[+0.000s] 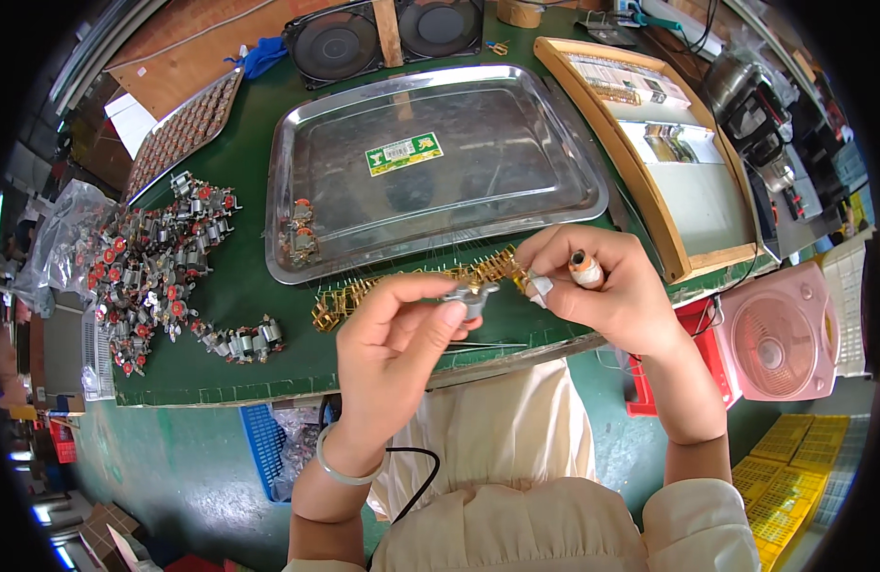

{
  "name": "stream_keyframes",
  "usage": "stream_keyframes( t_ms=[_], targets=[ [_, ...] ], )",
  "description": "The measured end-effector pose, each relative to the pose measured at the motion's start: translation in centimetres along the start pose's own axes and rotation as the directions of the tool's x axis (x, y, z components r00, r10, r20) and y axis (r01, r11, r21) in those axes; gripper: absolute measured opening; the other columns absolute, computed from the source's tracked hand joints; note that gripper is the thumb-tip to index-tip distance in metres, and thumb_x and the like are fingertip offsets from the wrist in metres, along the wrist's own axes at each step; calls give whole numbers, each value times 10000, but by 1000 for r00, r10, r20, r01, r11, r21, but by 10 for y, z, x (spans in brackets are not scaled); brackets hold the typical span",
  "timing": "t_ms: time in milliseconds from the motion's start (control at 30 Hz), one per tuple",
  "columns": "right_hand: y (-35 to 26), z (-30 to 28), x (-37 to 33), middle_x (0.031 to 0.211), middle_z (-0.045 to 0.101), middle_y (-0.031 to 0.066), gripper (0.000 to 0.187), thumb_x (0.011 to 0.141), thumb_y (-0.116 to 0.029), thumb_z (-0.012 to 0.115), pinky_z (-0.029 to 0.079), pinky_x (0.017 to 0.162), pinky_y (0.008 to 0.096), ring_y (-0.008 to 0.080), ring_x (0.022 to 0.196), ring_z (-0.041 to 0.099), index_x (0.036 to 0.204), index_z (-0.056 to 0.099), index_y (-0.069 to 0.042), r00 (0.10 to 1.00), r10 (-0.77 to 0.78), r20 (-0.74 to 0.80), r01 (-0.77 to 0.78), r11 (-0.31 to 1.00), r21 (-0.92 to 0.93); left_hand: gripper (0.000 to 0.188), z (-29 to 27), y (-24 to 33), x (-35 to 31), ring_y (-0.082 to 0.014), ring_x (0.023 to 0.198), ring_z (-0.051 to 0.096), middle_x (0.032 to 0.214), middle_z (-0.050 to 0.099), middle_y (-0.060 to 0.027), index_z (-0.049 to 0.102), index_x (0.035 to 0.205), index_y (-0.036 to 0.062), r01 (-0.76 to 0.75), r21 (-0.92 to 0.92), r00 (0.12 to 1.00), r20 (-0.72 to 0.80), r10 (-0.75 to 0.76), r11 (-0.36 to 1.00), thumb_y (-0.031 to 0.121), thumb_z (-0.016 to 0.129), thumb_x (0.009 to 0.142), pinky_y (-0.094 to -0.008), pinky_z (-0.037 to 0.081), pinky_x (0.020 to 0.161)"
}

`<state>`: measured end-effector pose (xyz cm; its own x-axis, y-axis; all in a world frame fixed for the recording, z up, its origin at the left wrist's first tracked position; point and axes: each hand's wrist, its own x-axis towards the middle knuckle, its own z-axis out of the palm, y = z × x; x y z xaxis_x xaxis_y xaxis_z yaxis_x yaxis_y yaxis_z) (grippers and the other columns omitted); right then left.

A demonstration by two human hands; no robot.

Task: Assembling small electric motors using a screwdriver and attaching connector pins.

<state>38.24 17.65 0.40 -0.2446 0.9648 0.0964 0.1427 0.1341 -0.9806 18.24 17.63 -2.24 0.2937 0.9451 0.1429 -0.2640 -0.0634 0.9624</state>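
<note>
My left hand [392,334] pinches a small silver motor [467,299] between thumb and fingers, above the table's front edge. Close to its right, my right hand [602,286] is closed, its fingertips at the end of a row of brass-coloured metal parts [349,296]. A white wrap [539,288] shows at those fingertips; what they pinch is partly hidden. A short tube-like thing wrapped in pale and brown tape [586,270] sticks up among the right fingers. Thin wires rise from the row along the metal tray's near rim.
A shiny metal tray [478,200] holds a few small motors [303,234] at its left. More motors [163,257] lie heaped farther left, beside a filled rack [187,124]. Two black fans [335,46] stand behind. A wooden-framed box [640,162] sits right, above a pink fan [778,334].
</note>
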Motion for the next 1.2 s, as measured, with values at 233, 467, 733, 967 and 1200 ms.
stream_keyframes(
  t_ms=[233, 467, 733, 967, 1200],
  targets=[
    [-6, 17, 5, 885, 578, 80, 212, 687, 32, 563, 290, 403, 163, 14, 522, 413, 860, 453, -23, 967, 241, 81, -254, 927, 276, 145, 1, 3, -1, -199, 721, 622, 852, 591, -122, 501, 934, -40, 45, -8, 998, 39, -44, 999, 21, 548, 811, -279, 538, 635],
    [-2, 26, 3, 858, 565, 59, 282, 734, -5, 613, 348, 426, 161, 28, 560, 458, 953, 438, -40, 968, 230, 97, -247, 825, 508, 167, 2, 9, 0, -217, 702, 631, 845, 599, -135, 499, 936, -32, 85, -68, 996, -23, -87, 994, 69, 557, 817, -286, 545, 610],
    [2, 32, 1, 855, 565, 53, 284, 741, -18, 624, 319, 395, 158, 27, 562, 463, 955, 440, -45, 978, 196, 64, -202, 846, 494, 171, -2, 7, -1, -232, 767, 622, 889, 567, -125, 492, 962, -46, 123, -165, 992, -8, -126, 978, 33, 547, 821, -280, 545, 653],
    [-1, 35, 3, 847, 559, 81, 310, 716, -19, 635, 264, 358, 153, 10, 464, 400, 941, 421, -24, 979, 189, 77, -203, 857, 474, 174, -4, 8, -4, -229, 771, 620, 889, 555, -121, 492, 963, -45, 141, -194, 989, -17, -147, 971, 37, 549, 821, -285, 542, 656],
    [7, 52, -1, 831, 531, 44, 276, 732, 14, 634, 442, 673, 208, 87, 813, 542, 932, 446, -13, 999, -13, -40, 26, 940, 340, 210, -14, 11, -16, -215, 832, 604, 950, 566, -146, 455, 967, -47, 61, -157, 998, 2, -61, 986, -44, 561, 787, -274, 517, 700]
  ],
)
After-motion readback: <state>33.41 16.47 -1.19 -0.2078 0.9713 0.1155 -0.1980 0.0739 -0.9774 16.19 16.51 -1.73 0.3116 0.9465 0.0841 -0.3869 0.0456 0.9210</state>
